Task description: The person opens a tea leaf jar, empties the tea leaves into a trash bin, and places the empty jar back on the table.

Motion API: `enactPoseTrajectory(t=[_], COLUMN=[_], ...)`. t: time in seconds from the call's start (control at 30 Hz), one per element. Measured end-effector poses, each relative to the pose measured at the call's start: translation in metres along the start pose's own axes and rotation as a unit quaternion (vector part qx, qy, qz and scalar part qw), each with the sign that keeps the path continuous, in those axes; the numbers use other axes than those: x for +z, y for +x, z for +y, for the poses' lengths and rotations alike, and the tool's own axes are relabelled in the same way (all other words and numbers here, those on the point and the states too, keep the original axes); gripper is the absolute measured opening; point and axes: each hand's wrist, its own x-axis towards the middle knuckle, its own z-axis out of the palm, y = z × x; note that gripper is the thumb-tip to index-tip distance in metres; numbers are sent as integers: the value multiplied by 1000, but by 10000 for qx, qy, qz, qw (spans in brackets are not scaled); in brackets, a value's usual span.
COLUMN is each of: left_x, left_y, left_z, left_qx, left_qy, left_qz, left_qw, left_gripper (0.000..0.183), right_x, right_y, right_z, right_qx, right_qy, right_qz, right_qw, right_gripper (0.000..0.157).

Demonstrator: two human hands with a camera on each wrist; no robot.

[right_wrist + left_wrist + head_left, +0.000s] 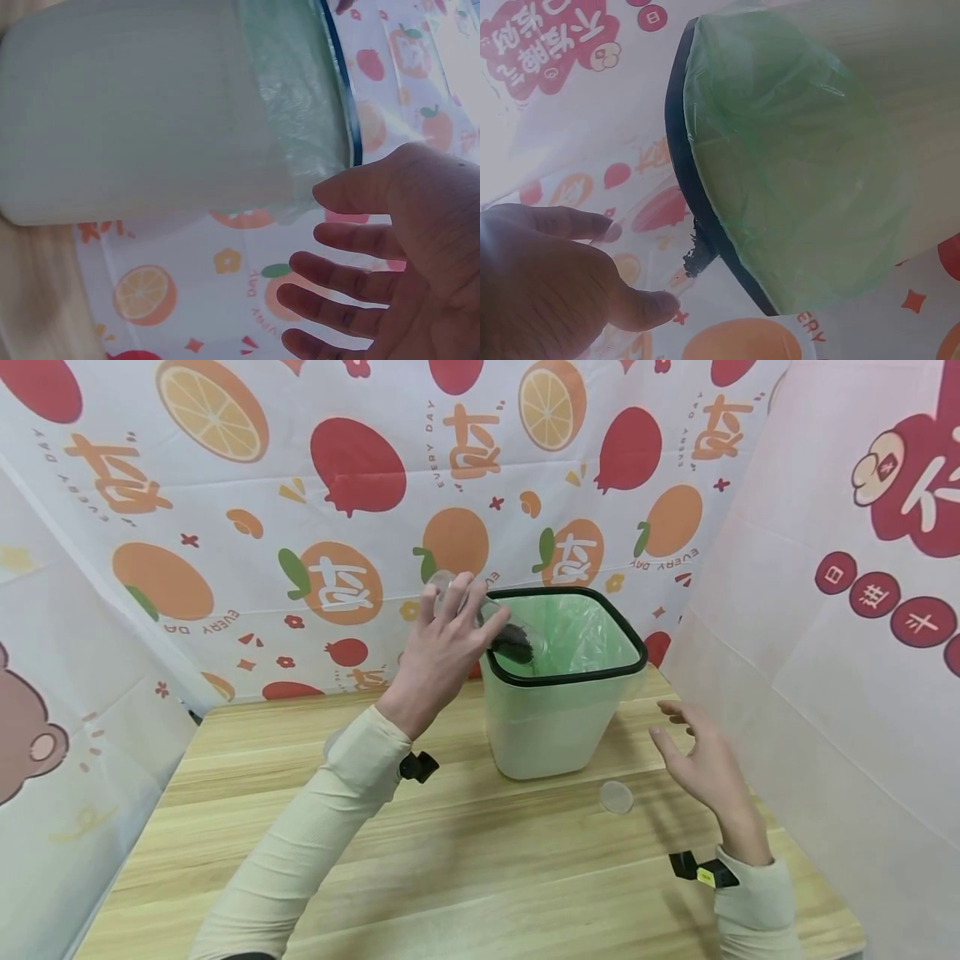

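Note:
My left hand (pixel 446 639) grips a clear plastic jar (pixel 489 610) tilted over the left rim of a trash bin (pixel 555 727). Dark, shredded-looking stuff (pixel 514 643) lies toward the jar's lower end, at the bin's mouth; the left wrist view shows it (pixel 699 251) beside the black rim. The bin is whitish with a light green bag (pixel 581 631) lining it. To the right of the bin, my right hand (pixel 701 760) hovers with loosely spread fingers and holds nothing. In the right wrist view its thumb (pixel 360 187) overlaps the bin's edge near the bag.
A round translucent lid (pixel 617 797) lies on the wooden table (pixel 465 868) in front of the bin. Another pale round piece (pixel 333 741) is partly hidden behind the left forearm. A fruit-printed sheet (pixel 262 518) hangs close behind the bin, and another sheet (pixel 825 693) hangs on the right.

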Motion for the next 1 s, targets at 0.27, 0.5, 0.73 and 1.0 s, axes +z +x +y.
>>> enactPoseTrajectory(t=[0.27,0.5,0.73,1.0], left_x=[-2,-3,-3,-2], left_y=[2,4,5,7], left_z=[1,3,4,7], left_qx=[124,274,343,531], left_qy=[127,364,412,675], left_qz=[-106,-18,8,317], left_qw=[9998,9990,9986,9958], left_gripper=[53,49,45,31], right_x=[-4,-2,-4,-6], right_y=[8,7,7,7], right_z=[-9,-8,-10,-12], right_qx=[-186,-193,-237,-256], right_qy=[-6,-45,8,64], right_qz=[151,137,206,279], right_qw=[9997,9997,9995,9993], right_gripper=[36,35,35,35])
